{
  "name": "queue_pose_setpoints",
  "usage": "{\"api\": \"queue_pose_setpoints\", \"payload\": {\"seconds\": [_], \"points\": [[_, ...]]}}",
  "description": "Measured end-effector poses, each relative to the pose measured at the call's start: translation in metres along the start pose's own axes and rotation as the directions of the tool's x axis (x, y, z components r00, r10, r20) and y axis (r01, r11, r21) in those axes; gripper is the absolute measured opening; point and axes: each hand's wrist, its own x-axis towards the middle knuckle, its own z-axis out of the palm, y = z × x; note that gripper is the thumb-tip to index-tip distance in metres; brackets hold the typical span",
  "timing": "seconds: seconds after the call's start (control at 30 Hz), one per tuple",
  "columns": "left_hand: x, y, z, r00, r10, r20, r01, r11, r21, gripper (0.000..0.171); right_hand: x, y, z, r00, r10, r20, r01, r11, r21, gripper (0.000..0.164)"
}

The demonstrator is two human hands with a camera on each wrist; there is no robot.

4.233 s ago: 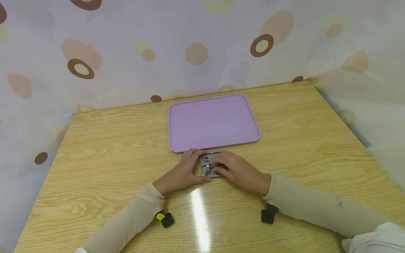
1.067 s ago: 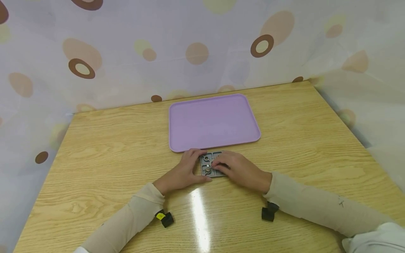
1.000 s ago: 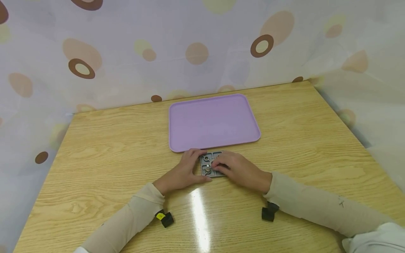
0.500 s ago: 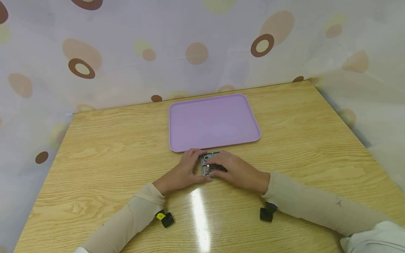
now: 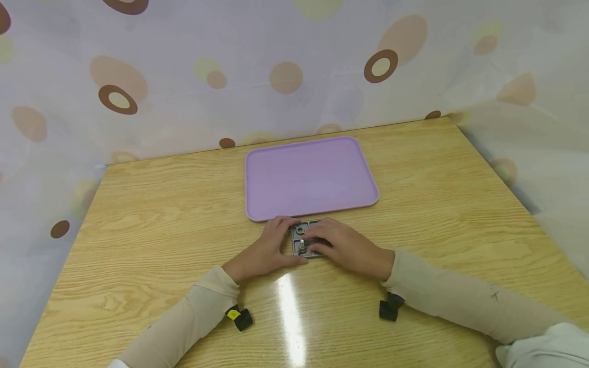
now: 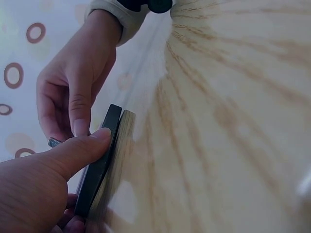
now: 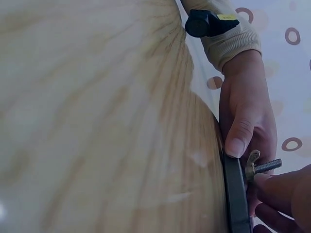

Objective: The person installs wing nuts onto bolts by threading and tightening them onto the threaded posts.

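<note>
My left hand (image 5: 267, 250) grips the left side of a square grey plate (image 5: 299, 236) with round bosses and recessed compartments, thumb at the near edge and fingers at the far edge. A threaded bolt (image 7: 268, 166) stands up from the plate, carrying a wing nut (image 7: 251, 167) low on its shaft. At that nut are the thumb and forefinger of my right hand (image 5: 352, 250), curled round it from the right; the right wrist view has the thumb tip right against it. The right hand covers the plate's right part. In the left wrist view the plate (image 6: 99, 167) appears edge-on.
A lilac tray (image 5: 313, 179) lies just beyond the plate on the wooden table (image 5: 161, 220). Patterned cloth (image 5: 248, 66) hangs behind the table and along its sides. Each sleeve has a black wrist camera (image 5: 388, 310) strapped below it.
My right thumb and forefinger, pinched together beside the bolt a second ago, spread wide around it, then drew closer at the nut. The left hand and plate stay put.
</note>
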Motion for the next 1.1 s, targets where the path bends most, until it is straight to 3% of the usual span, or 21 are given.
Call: {"api": "queue_pose_setpoints", "payload": {"seconds": [0.63,0.87,1.1], "points": [[-0.0009,-0.0002,-0.0007,1.0,0.017,-0.014,-0.017,1.0,-0.007,0.084,0.0015,-0.0029,-0.0006,1.0,0.007,0.004,-0.007,0.999,0.042,0.01],[-0.0013,0.0007,-0.0013,1.0,0.009,-0.007,-0.009,1.0,-0.007,0.084,0.0027,-0.0043,0.0024,1.0,0.026,-0.001,-0.026,0.998,0.048,0.024],[-0.0009,0.0021,-0.0023,1.0,0.011,-0.009,-0.011,1.0,-0.006,0.084,0.0043,-0.0014,0.006,1.0,-0.017,0.018,0.016,0.998,0.054,0.037]]}}
